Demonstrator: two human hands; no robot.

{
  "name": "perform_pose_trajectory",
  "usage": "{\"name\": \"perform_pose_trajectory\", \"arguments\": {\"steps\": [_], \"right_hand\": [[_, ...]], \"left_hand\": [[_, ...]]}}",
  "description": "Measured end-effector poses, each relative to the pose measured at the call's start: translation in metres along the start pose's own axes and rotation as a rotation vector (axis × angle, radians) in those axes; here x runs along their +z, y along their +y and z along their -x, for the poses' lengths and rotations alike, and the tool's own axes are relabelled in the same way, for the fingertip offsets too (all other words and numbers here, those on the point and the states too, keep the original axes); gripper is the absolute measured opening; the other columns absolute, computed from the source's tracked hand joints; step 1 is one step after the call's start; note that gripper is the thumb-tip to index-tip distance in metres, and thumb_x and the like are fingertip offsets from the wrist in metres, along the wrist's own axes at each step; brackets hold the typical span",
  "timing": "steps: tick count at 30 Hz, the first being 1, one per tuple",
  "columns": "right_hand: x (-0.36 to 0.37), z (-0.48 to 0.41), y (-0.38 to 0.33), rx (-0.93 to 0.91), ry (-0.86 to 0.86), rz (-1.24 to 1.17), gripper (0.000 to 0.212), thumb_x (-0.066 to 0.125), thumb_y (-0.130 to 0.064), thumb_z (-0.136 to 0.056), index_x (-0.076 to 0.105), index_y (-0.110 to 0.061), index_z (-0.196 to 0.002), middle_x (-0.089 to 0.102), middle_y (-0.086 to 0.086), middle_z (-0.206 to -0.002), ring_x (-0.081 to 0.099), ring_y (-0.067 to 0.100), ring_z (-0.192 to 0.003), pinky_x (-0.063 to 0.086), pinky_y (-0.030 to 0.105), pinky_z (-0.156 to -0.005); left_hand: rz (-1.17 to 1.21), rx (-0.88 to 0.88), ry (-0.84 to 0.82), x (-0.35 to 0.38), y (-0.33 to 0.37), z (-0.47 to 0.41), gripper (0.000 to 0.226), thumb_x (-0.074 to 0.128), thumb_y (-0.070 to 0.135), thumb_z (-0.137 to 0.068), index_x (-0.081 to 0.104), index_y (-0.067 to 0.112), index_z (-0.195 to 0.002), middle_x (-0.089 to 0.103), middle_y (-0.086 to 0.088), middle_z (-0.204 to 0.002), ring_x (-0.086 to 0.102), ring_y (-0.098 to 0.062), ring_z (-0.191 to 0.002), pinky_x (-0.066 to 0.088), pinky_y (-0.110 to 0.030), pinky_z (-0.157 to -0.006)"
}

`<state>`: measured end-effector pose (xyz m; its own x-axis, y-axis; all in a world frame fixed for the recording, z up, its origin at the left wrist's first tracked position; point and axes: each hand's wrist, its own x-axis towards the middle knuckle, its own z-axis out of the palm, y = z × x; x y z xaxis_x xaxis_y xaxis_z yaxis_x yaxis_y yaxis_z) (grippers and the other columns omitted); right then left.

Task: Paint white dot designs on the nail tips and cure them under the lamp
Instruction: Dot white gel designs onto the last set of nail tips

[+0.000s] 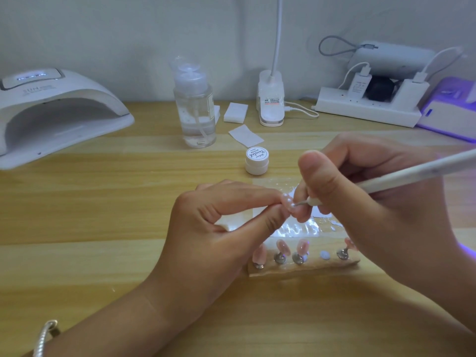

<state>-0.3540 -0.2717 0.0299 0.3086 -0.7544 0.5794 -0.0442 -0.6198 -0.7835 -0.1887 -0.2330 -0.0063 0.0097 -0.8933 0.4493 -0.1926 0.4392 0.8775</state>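
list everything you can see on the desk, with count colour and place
curing lamp: 1, white, far left
pump bottle: 1, clear, back centre
pads: 2 white blocks plus 1 flat sheet, beside the bottle
desk lamp base: 1, white, back centre
power strip: 1, white, back right
gel pot: 1, white, lid on, centre
nail tip stand: 1, wooden, four pink tips, one empty spot
held nail tip: 1, pink with white dots
dotting pen: 1, white
bracelet: 1, silver, left wrist
left hand: pinching the tip
right hand: holding the pen
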Motion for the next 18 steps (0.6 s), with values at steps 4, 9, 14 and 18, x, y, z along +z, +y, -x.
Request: {"name": "perform_pose_trajectory", "arguments": {"steps": [4,9,14,18], "right_hand": [[-0.001,0.0,0.0,0.002,-0.006,0.004,0.032,0.059,-0.022,-0.093,0.06,-0.008,-0.065,0.065,0.001,-0.057,0.064,0.012,-0.049,0.044,0.012,-0.052],[-0.003,-0.004,-0.002,-0.005,0.034,-0.096,0.034,0.059,-0.021,-0.096,0.055,-0.014,-0.063,0.061,-0.005,-0.053,0.063,0.017,-0.048,0.045,0.014,-0.051],[-0.009,-0.016,-0.008,-0.034,0.119,-0.162,0.039,0.06,-0.036,-0.096,0.052,-0.018,-0.062,0.052,-0.015,-0.05,0.051,0.015,-0.041,0.041,0.02,-0.046],[-0.015,-0.021,-0.01,-0.045,0.177,-0.064,0.036,0.062,-0.051,-0.088,0.057,-0.026,-0.062,0.049,-0.015,-0.046,0.04,0.006,-0.034,0.032,0.015,-0.042]], "left_hand": [[0.017,-0.009,-0.001,-0.001,0.001,0.001,0.005,0.078,0.019,-0.081,0.08,0.018,-0.085,0.077,0.001,-0.086,0.069,-0.022,-0.075,0.052,-0.043,-0.062],[0.068,-0.058,0.034,0.0,0.004,0.002,0.007,0.078,0.018,-0.077,0.081,0.019,-0.083,0.077,0.002,-0.086,0.069,-0.024,-0.087,0.053,-0.025,-0.049],[0.044,-0.07,0.065,0.001,0.005,0.003,0.012,0.081,0.024,-0.074,0.081,0.026,-0.085,0.078,0.011,-0.086,0.07,-0.015,-0.095,0.055,-0.017,-0.063],[0.089,-0.037,0.055,0.001,0.006,0.0,0.009,0.08,0.018,-0.073,0.081,0.02,-0.082,0.078,0.009,-0.084,0.069,0.0,-0.078,0.049,-0.009,-0.065]]}}
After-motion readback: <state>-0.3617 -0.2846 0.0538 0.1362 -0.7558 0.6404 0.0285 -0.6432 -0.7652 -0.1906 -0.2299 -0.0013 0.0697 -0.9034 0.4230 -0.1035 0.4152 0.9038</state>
